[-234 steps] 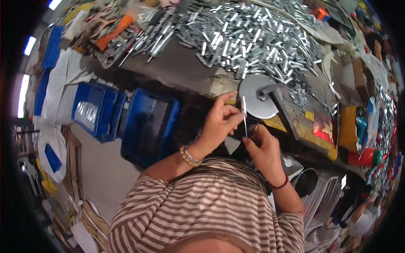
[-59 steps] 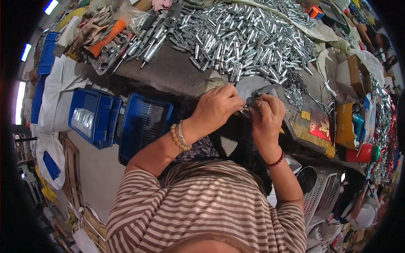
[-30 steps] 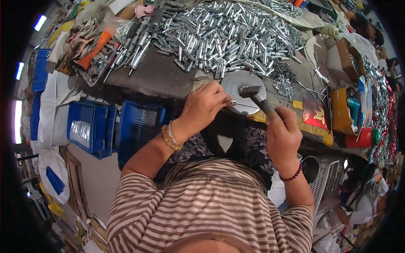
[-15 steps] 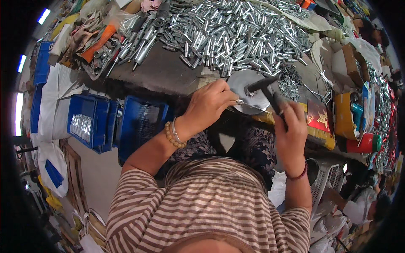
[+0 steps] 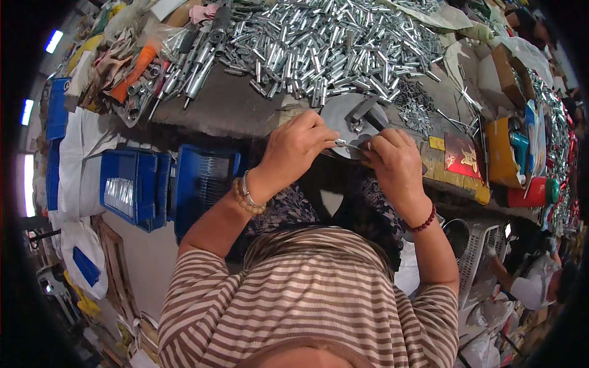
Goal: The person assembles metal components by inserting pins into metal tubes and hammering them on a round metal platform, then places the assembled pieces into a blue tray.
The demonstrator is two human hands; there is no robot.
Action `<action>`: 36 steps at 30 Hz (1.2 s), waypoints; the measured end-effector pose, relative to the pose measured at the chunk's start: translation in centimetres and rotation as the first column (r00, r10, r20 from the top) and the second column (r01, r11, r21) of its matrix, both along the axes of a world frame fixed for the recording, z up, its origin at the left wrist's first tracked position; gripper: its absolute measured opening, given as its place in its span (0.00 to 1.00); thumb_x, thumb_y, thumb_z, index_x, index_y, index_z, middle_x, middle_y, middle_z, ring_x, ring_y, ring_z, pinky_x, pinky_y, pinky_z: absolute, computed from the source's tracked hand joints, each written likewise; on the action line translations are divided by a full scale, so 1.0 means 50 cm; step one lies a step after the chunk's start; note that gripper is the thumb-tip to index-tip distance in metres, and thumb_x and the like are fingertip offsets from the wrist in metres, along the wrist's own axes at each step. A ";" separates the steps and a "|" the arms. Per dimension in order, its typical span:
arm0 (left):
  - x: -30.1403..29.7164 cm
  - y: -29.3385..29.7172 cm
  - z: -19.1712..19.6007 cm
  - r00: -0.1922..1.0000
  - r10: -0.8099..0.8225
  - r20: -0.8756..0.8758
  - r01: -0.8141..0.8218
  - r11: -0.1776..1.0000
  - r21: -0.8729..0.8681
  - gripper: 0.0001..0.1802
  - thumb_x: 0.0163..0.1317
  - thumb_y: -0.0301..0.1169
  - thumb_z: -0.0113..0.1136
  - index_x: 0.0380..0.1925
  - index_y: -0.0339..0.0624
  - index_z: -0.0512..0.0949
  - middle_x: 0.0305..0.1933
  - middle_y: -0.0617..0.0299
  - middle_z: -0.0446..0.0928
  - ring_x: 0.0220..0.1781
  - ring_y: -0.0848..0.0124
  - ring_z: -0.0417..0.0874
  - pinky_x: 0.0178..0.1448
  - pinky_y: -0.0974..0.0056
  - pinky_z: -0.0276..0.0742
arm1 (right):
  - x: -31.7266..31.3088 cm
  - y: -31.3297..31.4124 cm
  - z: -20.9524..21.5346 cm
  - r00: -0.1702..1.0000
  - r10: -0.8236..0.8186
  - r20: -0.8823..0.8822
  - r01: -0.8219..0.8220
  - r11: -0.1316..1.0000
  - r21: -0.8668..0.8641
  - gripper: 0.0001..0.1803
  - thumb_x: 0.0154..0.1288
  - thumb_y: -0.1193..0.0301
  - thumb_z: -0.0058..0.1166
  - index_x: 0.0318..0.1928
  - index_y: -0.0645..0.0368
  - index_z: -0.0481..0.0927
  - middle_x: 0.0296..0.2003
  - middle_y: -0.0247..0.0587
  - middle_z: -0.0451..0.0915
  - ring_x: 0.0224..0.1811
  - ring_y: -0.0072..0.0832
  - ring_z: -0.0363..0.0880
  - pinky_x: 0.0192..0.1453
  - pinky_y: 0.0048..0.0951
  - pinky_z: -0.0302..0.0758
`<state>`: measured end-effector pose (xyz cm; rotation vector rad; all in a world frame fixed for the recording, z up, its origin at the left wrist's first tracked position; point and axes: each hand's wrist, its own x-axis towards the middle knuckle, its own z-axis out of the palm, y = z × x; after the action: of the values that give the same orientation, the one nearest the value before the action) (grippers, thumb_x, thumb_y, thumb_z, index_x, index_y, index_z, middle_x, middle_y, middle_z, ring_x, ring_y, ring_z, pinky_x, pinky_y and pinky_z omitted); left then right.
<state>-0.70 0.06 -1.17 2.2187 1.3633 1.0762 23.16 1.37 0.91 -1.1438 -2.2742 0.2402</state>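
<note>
My left hand (image 5: 299, 144) pinches a short silvery metal tube (image 5: 339, 142), from which a thin metal rod (image 5: 354, 147) points right over the edge of a round grey metal disc (image 5: 334, 113). The fingertips of my right hand (image 5: 396, 156) are closed at the rod's far end. A hammer (image 5: 363, 110) has its dark head low over the disc, and its handle runs under my right palm and fingers, which hide most of it. Whether the head rests on the disc I cannot tell.
A large heap of silvery metal tubes (image 5: 325, 49) covers the bench beyond the disc. Small metal pins (image 5: 414, 107) lie to its right, near a red packet (image 5: 461, 156). Blue bins (image 5: 205, 178) with metal rods stand at left. Another person (image 5: 534, 285) is at far right.
My right hand has come left and the hammer has lowered toward the disc. Its fingertips have closed at the rod's end. My left hand keeps the tube, slightly further left.
</note>
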 end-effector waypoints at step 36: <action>0.008 -0.002 0.008 0.999 0.025 -0.040 -0.029 0.995 -0.097 0.09 0.61 0.28 0.72 0.41 0.50 0.88 0.39 0.63 0.78 0.39 0.61 0.85 0.43 0.56 0.81 | 0.019 0.006 0.008 0.991 0.110 0.074 -0.110 0.994 0.008 0.09 0.59 0.79 0.60 0.40 0.60 0.77 0.37 0.45 0.75 0.42 0.46 0.76 0.47 0.44 0.75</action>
<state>-0.29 -0.05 -0.78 2.1679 1.4344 0.9590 24.13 1.66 1.32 -1.0380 -2.4031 0.2309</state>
